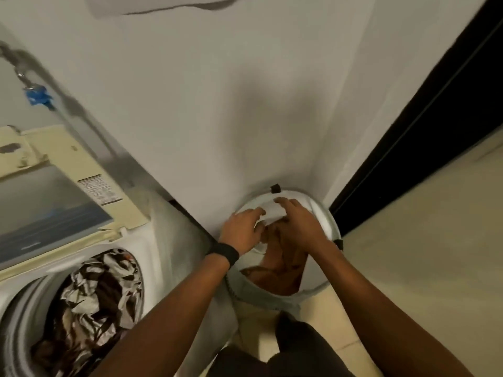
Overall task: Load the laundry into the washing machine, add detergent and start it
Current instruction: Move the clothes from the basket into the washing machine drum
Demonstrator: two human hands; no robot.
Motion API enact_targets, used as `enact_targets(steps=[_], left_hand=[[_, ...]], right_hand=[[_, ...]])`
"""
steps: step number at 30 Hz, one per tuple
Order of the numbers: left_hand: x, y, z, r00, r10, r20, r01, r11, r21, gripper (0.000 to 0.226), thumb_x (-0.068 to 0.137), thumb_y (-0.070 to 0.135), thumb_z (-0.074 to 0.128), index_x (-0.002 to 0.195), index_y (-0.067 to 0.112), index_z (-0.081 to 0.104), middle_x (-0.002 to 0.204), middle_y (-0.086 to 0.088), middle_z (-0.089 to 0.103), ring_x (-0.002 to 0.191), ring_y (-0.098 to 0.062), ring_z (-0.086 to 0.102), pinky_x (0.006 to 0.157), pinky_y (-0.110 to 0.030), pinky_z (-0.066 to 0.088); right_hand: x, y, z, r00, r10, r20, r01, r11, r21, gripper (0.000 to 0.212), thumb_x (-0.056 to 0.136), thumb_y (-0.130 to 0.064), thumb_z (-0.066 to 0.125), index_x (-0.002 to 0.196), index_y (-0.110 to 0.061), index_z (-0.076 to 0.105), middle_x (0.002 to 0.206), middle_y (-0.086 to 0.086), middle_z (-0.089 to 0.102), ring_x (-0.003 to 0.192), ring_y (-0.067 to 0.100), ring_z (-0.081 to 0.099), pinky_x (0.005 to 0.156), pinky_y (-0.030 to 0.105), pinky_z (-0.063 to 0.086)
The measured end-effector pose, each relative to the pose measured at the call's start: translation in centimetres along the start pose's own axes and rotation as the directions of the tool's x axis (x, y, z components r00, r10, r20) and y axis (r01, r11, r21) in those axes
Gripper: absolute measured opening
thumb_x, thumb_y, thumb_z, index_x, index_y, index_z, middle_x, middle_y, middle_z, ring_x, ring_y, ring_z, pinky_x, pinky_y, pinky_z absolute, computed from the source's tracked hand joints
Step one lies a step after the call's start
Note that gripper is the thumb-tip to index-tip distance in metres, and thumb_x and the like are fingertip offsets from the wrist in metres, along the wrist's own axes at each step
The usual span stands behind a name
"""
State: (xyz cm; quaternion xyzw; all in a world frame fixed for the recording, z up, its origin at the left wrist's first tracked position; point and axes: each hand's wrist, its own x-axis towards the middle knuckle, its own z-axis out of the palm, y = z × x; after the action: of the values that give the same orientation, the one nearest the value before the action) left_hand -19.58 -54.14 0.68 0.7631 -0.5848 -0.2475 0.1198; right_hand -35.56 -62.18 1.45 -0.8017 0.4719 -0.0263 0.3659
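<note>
A top-loading washing machine (163, 240) stands at the lower left with its lid (54, 208) raised. Its drum holds patterned black, white and brown clothes (92, 292). To its right, in the wall corner, stands a round white laundry hamper (326, 210) with brown clothes (283, 265) inside. Both hands reach into the hamper's top. My left hand (242, 229), a black band on its wrist, rests on a white cloth (268, 214) at the hamper's far side. My right hand (299, 221) lies beside it, fingers spread over the white cloth and the brown clothes. Neither hand visibly grips anything.
A grey hose with a blue tap (38, 96) runs down the wall behind the machine. A dark doorway (422, 137) opens at the right. Pale floor tiles (422, 240) spread right of the hamper. My dark-trousered legs (296, 349) stand between the machine and the hamper.
</note>
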Motion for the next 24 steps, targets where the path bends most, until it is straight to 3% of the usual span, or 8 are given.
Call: enact_targets(steps=[6, 9, 11, 14, 16, 21, 24], left_hand=[[4.1, -1.5, 6.1, 0.986, -0.103, 0.134, 0.110, 0.993, -0.044, 0.023, 0.102, 0.023, 0.054, 0.117, 0.017, 0.069, 0.102, -0.004, 0.075, 0.091, -0.024, 0.069, 0.082, -0.041, 0.056], [5.0, -3.8, 9.0, 0.960, -0.210, 0.185, 0.231, 0.968, -0.096, 0.021, 0.100, 0.018, 0.054, 0.112, 0.017, 0.072, 0.105, -0.005, 0.075, 0.096, -0.025, 0.067, 0.086, -0.034, 0.053], [5.6, -5.2, 11.1, 0.936, -0.248, 0.251, 0.274, 0.959, -0.075, 0.024, 0.100, 0.017, 0.054, 0.117, 0.018, 0.071, 0.112, -0.006, 0.073, 0.103, -0.027, 0.066, 0.087, -0.031, 0.050], [6.1, -6.8, 13.7, 0.904, -0.276, 0.327, 0.305, 0.951, -0.041, 0.030, 0.098, 0.017, 0.055, 0.124, 0.022, 0.068, 0.116, -0.007, 0.073, 0.106, -0.031, 0.067, 0.094, -0.043, 0.054], [6.5, -7.7, 15.2, 0.891, -0.280, 0.358, 0.306, 0.952, -0.018, 0.029, 0.098, 0.018, 0.056, 0.124, 0.023, 0.067, 0.116, -0.009, 0.072, 0.106, -0.033, 0.067, 0.093, -0.044, 0.055], [6.6, -9.4, 17.5, 0.856, -0.307, 0.416, 0.336, 0.942, 0.004, 0.030, 0.098, 0.012, 0.056, 0.125, 0.013, 0.067, 0.118, -0.014, 0.069, 0.108, -0.033, 0.065, 0.094, -0.043, 0.054], [6.2, -10.8, 18.0, 0.845, -0.350, 0.405, 0.391, 0.920, -0.021, 0.030, 0.098, 0.006, 0.050, 0.121, 0.014, 0.067, 0.114, -0.013, 0.069, 0.105, -0.033, 0.065, 0.094, -0.044, 0.054]], right_hand=[[3.4, 8.1, 2.1, 0.989, 0.111, 0.092, -0.106, 0.993, -0.057, 0.045, 0.099, -0.016, 0.057, 0.143, -0.012, 0.052, 0.144, 0.013, 0.054, 0.132, 0.031, 0.051, 0.110, 0.036, 0.037], [4.8, 10.5, 5.1, 0.964, 0.158, 0.213, -0.136, 0.984, -0.117, 0.047, 0.103, -0.016, 0.053, 0.148, -0.005, 0.046, 0.148, 0.017, 0.050, 0.137, 0.033, 0.046, 0.113, 0.033, 0.029], [6.0, 11.3, 7.8, 0.935, 0.185, 0.302, -0.150, 0.980, -0.133, 0.049, 0.101, -0.019, 0.055, 0.148, -0.007, 0.045, 0.144, 0.017, 0.053, 0.132, 0.033, 0.051, 0.111, 0.037, 0.036], [7.7, 12.8, 12.6, 0.866, 0.263, 0.425, -0.201, 0.962, -0.185, 0.050, 0.097, -0.022, 0.060, 0.145, -0.013, 0.048, 0.135, 0.016, 0.060, 0.122, 0.036, 0.060, 0.100, 0.043, 0.050], [8.2, 13.3, 15.5, 0.834, 0.283, 0.473, -0.222, 0.958, -0.182, 0.051, 0.098, -0.022, 0.059, 0.147, -0.016, 0.048, 0.139, 0.015, 0.058, 0.126, 0.036, 0.057, 0.103, 0.043, 0.047], [8.1, 14.6, 21.6, 0.813, 0.129, 0.568, 0.023, 0.967, -0.252, 0.049, 0.099, -0.038, 0.057, 0.146, -0.024, 0.052, 0.148, 0.016, 0.045, 0.136, 0.039, 0.042, 0.108, 0.048, 0.040], [8.2, 15.3, 23.5, 0.791, 0.148, 0.593, 0.090, 0.931, -0.353, 0.042, 0.102, -0.047, 0.053, 0.135, -0.022, 0.060, 0.156, 0.017, 0.031, 0.140, 0.040, 0.033, 0.106, 0.051, 0.041]])
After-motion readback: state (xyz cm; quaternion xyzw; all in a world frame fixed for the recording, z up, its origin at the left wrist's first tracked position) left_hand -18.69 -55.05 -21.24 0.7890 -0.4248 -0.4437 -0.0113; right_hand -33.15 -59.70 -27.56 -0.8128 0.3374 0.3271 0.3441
